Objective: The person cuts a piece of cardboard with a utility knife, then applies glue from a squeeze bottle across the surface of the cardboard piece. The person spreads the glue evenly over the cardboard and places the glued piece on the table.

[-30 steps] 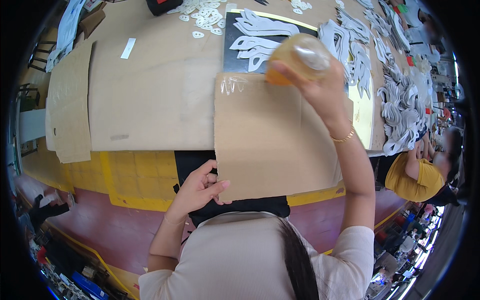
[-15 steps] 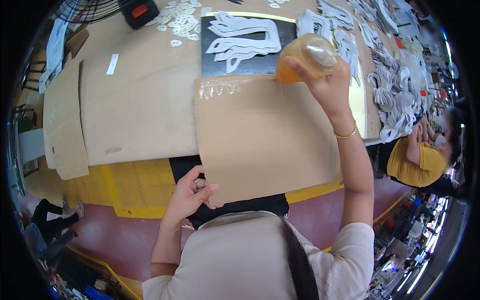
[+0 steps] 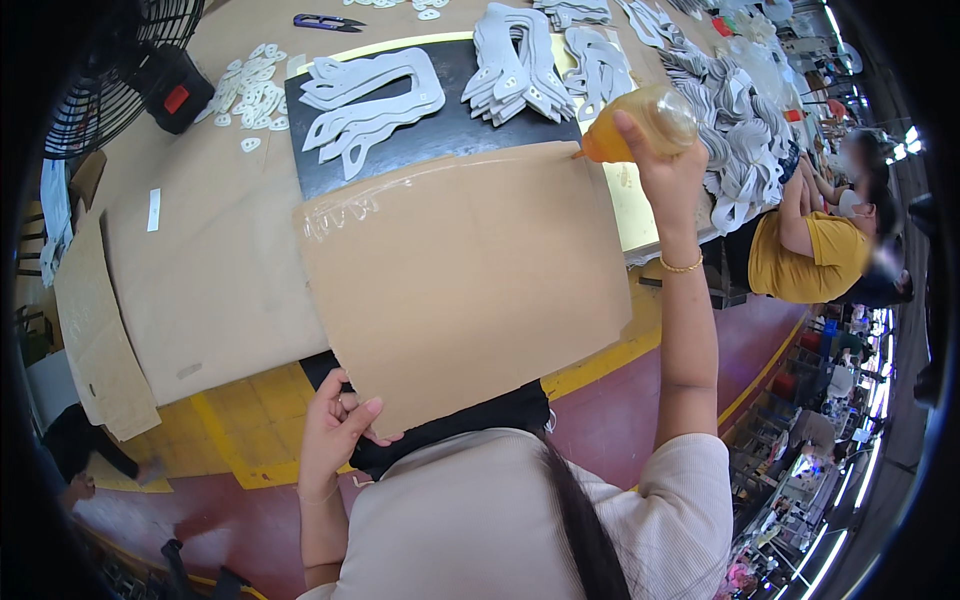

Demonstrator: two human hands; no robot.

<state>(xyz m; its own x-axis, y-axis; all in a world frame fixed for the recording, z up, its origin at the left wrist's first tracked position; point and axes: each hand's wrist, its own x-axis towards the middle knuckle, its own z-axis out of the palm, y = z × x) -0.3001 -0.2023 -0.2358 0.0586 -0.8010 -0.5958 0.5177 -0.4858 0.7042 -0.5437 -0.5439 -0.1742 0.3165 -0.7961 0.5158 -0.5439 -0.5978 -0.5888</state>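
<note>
My left hand [image 3: 338,423] grips the near lower corner of a large brown cardboard sheet [image 3: 460,275] and holds it tilted over the table edge. My right hand [image 3: 665,165] holds an orange-yellow squeeze bottle [image 3: 640,122] tipped sideways, its nozzle touching the sheet's far right corner. A glossy trail of clear glue [image 3: 340,215] runs along the sheet's far left edge. Beyond the sheet lies a black mat [image 3: 420,145] with white flat cut-out pieces [image 3: 370,95] on it.
Stacks of white cut-outs [image 3: 520,65] and heaps of more [image 3: 740,120] cover the far table. Brown cardboard [image 3: 210,270] covers the table at left. A black fan [image 3: 120,80] stands far left, scissors [image 3: 330,22] far back. A seated person in a yellow shirt [image 3: 800,255] works at right.
The bottle and my right hand have moved to the sheet's far right corner. The view has shifted, so the sheet sits further right and nearer. My left hand keeps its grip.
</note>
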